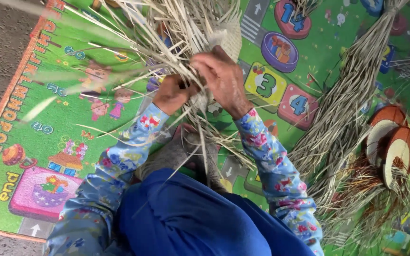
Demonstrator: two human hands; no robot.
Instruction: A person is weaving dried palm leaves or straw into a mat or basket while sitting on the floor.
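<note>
A half-woven piece of pale straw [186, 28] with many loose strips fanning out rises in front of me at the top centre. My left hand [172, 94] grips strips at its lower edge. My right hand [224, 78] is closed over strips just to the right, touching the woven part. Both arms wear blue flowered sleeves. My bare foot [176, 151] rests under the work, above my blue-clad lap.
A colourful green play mat [58, 109] covers the floor; bare grey ground lies at its left edge. A long bundle of dry straw strips [342, 104] lies to the right. Round woven pieces [392, 142] with brown rims sit at the far right.
</note>
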